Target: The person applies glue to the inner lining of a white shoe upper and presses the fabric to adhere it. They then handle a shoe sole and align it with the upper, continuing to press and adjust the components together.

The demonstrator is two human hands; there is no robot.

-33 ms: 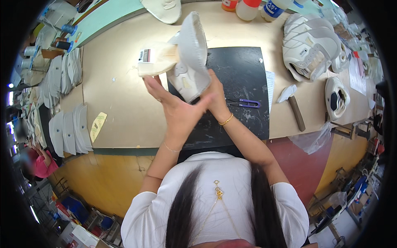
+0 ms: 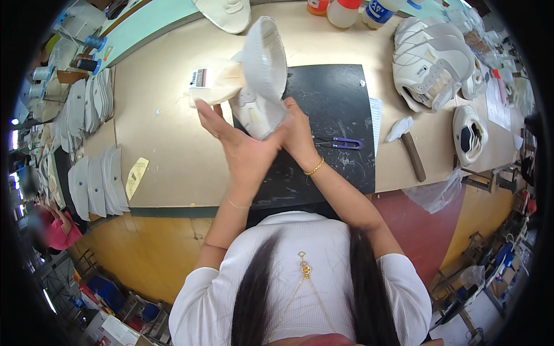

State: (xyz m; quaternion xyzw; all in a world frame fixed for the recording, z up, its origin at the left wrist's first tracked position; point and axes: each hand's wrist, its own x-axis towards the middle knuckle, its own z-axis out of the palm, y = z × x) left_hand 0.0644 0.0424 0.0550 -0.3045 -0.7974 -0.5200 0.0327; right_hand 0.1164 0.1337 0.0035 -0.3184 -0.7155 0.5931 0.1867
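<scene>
Between my hands, above the table, is a white shoe upper [image 2: 263, 66], tilted with its opening side raised. Its cream tongue [image 2: 216, 83], carrying a small woven label, flops out to the left. My left hand [image 2: 248, 150] grips the upper from below, its thumb toward my right hand and its fingers reaching up under the tongue. My right hand [image 2: 298, 134] is wrapped around the lower right edge of the upper. Some fingertips of both hands are hidden behind it. Beneath lies a black mat [image 2: 334, 86], with purple-handled thread snips [image 2: 347, 143] right of my right hand.
Right of the mat lie a hammer [image 2: 413, 155], stacked shoe uppers [image 2: 433, 63] and another upper [image 2: 466, 137]. Bottles [image 2: 344, 12] and a white shoe piece [image 2: 231, 16] are at the back. Grey shoe pieces [image 2: 101, 179] lie left. A person in pink [image 2: 62, 233] sits far left.
The shoe upper and both hands have shifted very slightly left and toward me. My grip on it stays the same.
</scene>
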